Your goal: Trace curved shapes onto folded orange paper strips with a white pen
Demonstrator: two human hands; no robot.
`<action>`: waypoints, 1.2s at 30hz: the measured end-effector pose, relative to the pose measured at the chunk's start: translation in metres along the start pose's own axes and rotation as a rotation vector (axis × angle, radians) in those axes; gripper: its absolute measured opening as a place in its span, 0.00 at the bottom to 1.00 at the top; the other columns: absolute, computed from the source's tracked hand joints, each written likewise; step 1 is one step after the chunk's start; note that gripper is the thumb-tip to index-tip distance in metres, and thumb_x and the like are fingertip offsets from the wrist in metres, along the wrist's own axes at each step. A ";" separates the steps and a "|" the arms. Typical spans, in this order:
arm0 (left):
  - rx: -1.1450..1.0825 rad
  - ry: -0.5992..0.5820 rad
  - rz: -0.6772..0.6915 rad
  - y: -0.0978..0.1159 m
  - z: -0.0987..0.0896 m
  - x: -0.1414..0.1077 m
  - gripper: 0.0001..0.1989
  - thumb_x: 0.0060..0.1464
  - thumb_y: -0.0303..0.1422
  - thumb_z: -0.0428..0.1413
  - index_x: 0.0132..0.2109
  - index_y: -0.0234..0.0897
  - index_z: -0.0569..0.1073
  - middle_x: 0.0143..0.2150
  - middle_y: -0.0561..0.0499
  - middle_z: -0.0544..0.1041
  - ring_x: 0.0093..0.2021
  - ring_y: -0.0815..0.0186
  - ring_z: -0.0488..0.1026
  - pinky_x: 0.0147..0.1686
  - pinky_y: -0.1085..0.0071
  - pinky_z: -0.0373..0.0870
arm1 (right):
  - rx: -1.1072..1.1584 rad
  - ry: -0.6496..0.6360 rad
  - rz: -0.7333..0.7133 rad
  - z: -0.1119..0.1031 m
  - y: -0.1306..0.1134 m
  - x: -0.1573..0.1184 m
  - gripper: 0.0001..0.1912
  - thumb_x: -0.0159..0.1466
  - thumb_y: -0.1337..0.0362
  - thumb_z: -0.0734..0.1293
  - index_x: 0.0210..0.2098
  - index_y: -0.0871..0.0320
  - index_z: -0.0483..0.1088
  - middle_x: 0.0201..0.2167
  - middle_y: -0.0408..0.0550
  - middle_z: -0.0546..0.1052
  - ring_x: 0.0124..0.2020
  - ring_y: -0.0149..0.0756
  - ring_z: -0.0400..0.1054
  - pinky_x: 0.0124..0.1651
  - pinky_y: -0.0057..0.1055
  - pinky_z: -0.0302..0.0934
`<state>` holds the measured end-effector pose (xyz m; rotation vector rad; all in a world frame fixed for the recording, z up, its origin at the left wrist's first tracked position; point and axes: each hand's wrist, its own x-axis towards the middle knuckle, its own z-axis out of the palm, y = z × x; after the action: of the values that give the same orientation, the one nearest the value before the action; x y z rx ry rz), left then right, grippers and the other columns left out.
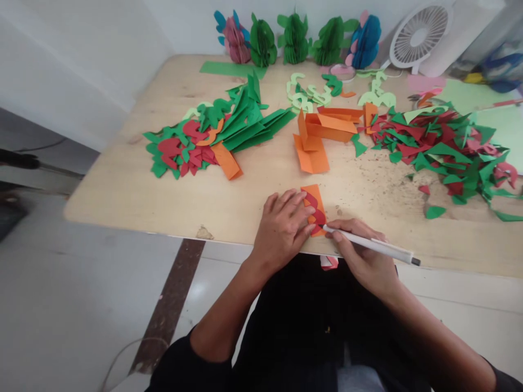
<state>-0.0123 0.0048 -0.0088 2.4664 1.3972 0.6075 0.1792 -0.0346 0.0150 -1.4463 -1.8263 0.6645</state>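
Near the table's front edge lies an orange paper piece (320, 202) with a red paper cutout (312, 202) on top of it. My left hand (283, 226) rests on the left side of both papers, its fingers stretched out and pressing the red cutout flat. In my right hand (368, 258) is a white pen (373, 246), pinched between thumb and fingers. The pen's tip touches the papers at the lower right edge of the red cutout, close to my left thumb.
Folded orange papers (327, 128) lie just beyond my hands. Green and red cutouts (169, 149) are heaped at left, scraps (445, 144) at right. Honeycomb paper figures (295, 41) and a white fan (419, 37) stand along the back.
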 end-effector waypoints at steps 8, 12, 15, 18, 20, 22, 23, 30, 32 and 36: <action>-0.001 -0.011 -0.015 0.001 -0.001 0.000 0.13 0.64 0.36 0.52 0.52 0.41 0.75 0.64 0.46 0.69 0.66 0.54 0.61 0.65 0.50 0.53 | -0.023 -0.071 0.025 0.004 -0.004 -0.003 0.07 0.65 0.61 0.64 0.34 0.53 0.74 0.31 0.46 0.80 0.34 0.38 0.74 0.38 0.37 0.66; 0.001 -0.020 -0.024 0.002 -0.002 0.000 0.13 0.64 0.37 0.52 0.52 0.42 0.75 0.64 0.47 0.69 0.67 0.55 0.61 0.66 0.50 0.52 | -0.029 -0.062 -0.005 0.005 -0.004 -0.001 0.07 0.65 0.62 0.64 0.33 0.53 0.73 0.30 0.45 0.80 0.32 0.37 0.74 0.37 0.35 0.65; -0.002 -0.018 -0.024 0.002 -0.003 0.000 0.13 0.64 0.37 0.52 0.52 0.42 0.75 0.64 0.47 0.69 0.67 0.55 0.61 0.66 0.50 0.52 | -0.039 -0.056 -0.009 0.006 -0.004 -0.001 0.07 0.65 0.62 0.64 0.33 0.53 0.73 0.30 0.45 0.80 0.32 0.37 0.74 0.37 0.36 0.65; -0.003 -0.018 -0.021 0.001 -0.002 0.000 0.13 0.64 0.37 0.52 0.52 0.41 0.75 0.64 0.46 0.69 0.67 0.55 0.61 0.66 0.50 0.52 | -0.042 -0.066 -0.014 0.006 -0.004 -0.002 0.06 0.65 0.63 0.64 0.33 0.54 0.73 0.31 0.45 0.81 0.33 0.38 0.74 0.39 0.36 0.65; -0.005 -0.017 -0.019 0.001 -0.002 0.000 0.13 0.64 0.36 0.52 0.52 0.41 0.75 0.64 0.46 0.69 0.67 0.54 0.61 0.66 0.50 0.52 | -0.042 -0.069 -0.011 0.007 -0.004 -0.002 0.06 0.65 0.63 0.64 0.34 0.54 0.73 0.31 0.45 0.81 0.33 0.38 0.74 0.39 0.37 0.64; -0.010 -0.014 -0.018 0.001 -0.001 0.000 0.13 0.64 0.36 0.52 0.52 0.41 0.75 0.64 0.46 0.69 0.67 0.54 0.61 0.66 0.50 0.52 | -0.042 -0.064 -0.008 0.007 -0.004 -0.002 0.06 0.66 0.63 0.64 0.34 0.54 0.73 0.31 0.45 0.81 0.33 0.37 0.74 0.39 0.36 0.64; -0.012 -0.012 -0.017 0.001 -0.001 0.000 0.13 0.64 0.36 0.52 0.52 0.41 0.75 0.64 0.46 0.69 0.67 0.54 0.61 0.66 0.50 0.52 | -0.043 -0.059 -0.007 0.007 -0.004 -0.002 0.07 0.66 0.62 0.64 0.33 0.54 0.73 0.30 0.45 0.80 0.33 0.37 0.74 0.38 0.36 0.65; -0.010 -0.019 -0.016 0.001 -0.002 0.001 0.12 0.64 0.36 0.53 0.52 0.41 0.75 0.64 0.46 0.69 0.67 0.55 0.60 0.66 0.50 0.52 | -0.048 -0.038 0.016 0.006 -0.004 -0.001 0.08 0.65 0.61 0.64 0.32 0.54 0.73 0.30 0.46 0.80 0.32 0.37 0.74 0.36 0.35 0.66; -0.011 -0.016 -0.015 0.001 -0.002 0.001 0.12 0.64 0.36 0.52 0.52 0.41 0.75 0.64 0.46 0.69 0.67 0.54 0.60 0.65 0.50 0.52 | -0.042 -0.034 0.026 0.006 -0.004 -0.001 0.08 0.65 0.61 0.64 0.32 0.54 0.73 0.30 0.46 0.80 0.32 0.37 0.74 0.36 0.35 0.66; -0.006 -0.015 -0.014 0.001 -0.002 0.000 0.13 0.64 0.37 0.52 0.52 0.42 0.75 0.64 0.46 0.69 0.67 0.54 0.61 0.65 0.50 0.52 | -0.049 -0.031 0.051 0.005 -0.004 -0.002 0.08 0.65 0.60 0.64 0.32 0.54 0.73 0.29 0.46 0.80 0.32 0.37 0.74 0.36 0.34 0.66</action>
<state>-0.0123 0.0049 -0.0070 2.4493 1.4041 0.5879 0.1725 -0.0370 0.0146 -1.5272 -1.8470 0.6752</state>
